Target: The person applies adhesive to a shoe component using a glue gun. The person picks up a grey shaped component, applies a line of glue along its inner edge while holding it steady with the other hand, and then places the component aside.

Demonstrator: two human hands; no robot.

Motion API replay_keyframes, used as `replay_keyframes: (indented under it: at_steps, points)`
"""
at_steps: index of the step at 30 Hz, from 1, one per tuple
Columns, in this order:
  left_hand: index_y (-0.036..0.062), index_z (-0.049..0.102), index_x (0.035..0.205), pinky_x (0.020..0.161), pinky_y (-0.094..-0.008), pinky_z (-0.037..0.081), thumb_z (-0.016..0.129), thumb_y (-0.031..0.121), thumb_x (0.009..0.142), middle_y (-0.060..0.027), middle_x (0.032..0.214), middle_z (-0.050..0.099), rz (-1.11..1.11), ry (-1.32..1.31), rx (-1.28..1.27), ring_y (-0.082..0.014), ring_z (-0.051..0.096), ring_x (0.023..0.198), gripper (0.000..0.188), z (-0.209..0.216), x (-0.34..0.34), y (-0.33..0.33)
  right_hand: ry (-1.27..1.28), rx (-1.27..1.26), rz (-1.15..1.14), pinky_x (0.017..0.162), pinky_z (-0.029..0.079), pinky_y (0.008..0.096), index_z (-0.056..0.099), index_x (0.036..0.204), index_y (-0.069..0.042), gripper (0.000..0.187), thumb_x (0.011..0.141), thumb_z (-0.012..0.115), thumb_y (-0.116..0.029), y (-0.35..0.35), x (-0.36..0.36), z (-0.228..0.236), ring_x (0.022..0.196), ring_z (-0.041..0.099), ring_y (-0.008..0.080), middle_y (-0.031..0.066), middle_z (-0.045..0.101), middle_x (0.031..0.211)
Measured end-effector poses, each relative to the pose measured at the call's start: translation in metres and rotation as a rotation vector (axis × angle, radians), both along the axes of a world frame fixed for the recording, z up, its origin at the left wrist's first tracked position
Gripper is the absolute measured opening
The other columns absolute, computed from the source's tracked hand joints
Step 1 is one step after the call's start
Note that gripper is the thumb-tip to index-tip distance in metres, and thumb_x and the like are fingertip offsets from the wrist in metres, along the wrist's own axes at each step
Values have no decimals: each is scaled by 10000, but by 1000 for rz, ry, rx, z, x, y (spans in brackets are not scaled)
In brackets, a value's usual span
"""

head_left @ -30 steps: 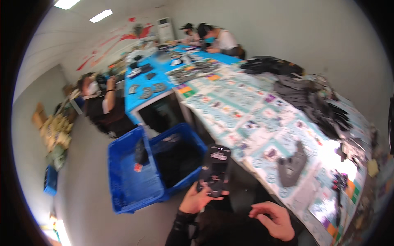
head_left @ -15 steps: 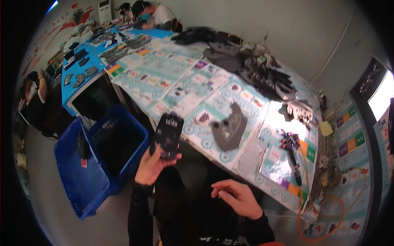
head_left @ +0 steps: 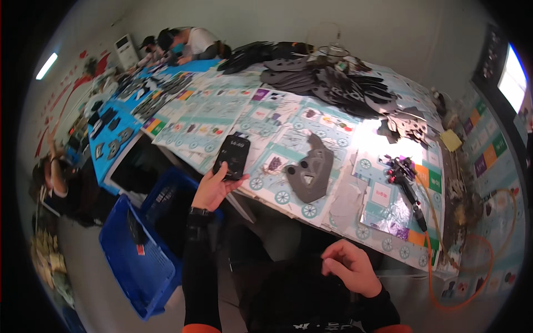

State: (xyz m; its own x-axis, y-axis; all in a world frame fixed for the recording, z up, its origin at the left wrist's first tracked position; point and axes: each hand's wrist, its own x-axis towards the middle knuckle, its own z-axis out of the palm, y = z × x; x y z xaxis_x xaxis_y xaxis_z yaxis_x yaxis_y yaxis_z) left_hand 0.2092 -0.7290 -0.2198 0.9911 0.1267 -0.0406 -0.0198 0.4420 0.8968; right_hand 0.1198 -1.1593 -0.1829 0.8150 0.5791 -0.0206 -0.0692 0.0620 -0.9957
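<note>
My left hand [head_left: 214, 187] grips a black smartphone [head_left: 233, 158] from below, its lit screen facing up over the table's front edge. Above my lap, right of the phone, my right hand [head_left: 353, 270] hovers with loosely bent fingers, thumb and forefinger a little apart and nothing visible between them. On the table in front lies a flat dark grey curved piece [head_left: 315, 175] with cut-out holes. To its right rests a black hand tool [head_left: 408, 194] with an orange hose [head_left: 430, 272] that loops off the table's right end.
Dark grey pieces [head_left: 333, 83] are heaped along the table's [head_left: 219, 119] back. Blue plastic baskets [head_left: 139, 266] stand at the lower left. Two co-workers [head_left: 194, 44] bend over the blue-covered far end; another person [head_left: 61, 183] sits at the left.
My view has swung, shifting the scene. The phone is still in my left hand, and its screen looks dimmer. My right hand's fingers are more curled.
</note>
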Motion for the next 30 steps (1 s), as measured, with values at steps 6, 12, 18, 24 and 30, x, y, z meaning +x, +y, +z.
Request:
replay_keyframes:
  at_steps: [6, 12, 18, 24, 30]
  points:
    - [-14, 595, 1393, 741, -303, 618, 622, 405, 1123, -157, 1164, 748, 171, 213, 403, -290, 772, 945, 499, -1, -4, 11, -357, 449, 154, 540, 383, 256, 477, 1393, 121, 512, 999, 723, -93, -10, -28, 68, 592, 541, 107, 47, 570, 701]
    - [-57, 686, 1119, 740, -464, 535, 764, 348, 1014, -204, 907, 700, 578, 218, 1585, -355, 685, 809, 425, 12, -23, -5, -321, -165, -219, 585, 391, 248, 489, 1543, -11, 611, 981, 727, -26, 20, 14, 73, 625, 509, 56, -16, 576, 701]
    - [-26, 686, 1148, 718, -429, 571, 797, 228, 975, -196, 909, 760, 364, -110, 1248, -337, 742, 795, 326, 26, 6, -77, -478, -441, -752, 579, 379, 253, 709, 1196, -31, 224, 984, 673, 31, -14, 62, 4, 607, 478, 58, -9, 539, 694]
    - [-82, 637, 1077, 817, -544, 549, 880, 177, 823, -258, 979, 707, 170, -138, 1331, -459, 705, 948, 436, -3, 71, -141, -451, -510, -844, 628, 373, 249, 700, 1156, -30, 174, 1008, 628, 27, -50, 61, -35, 698, 478, 48, -24, 537, 762]
    - [-52, 717, 1060, 867, -497, 559, 861, 136, 830, -222, 982, 742, 155, 2, 1407, -414, 714, 984, 330, -12, 93, -144, -426, -312, -826, 642, 365, 243, 668, 1226, -61, 216, 1039, 589, 11, -66, 71, -89, 713, 438, 51, -48, 513, 843]
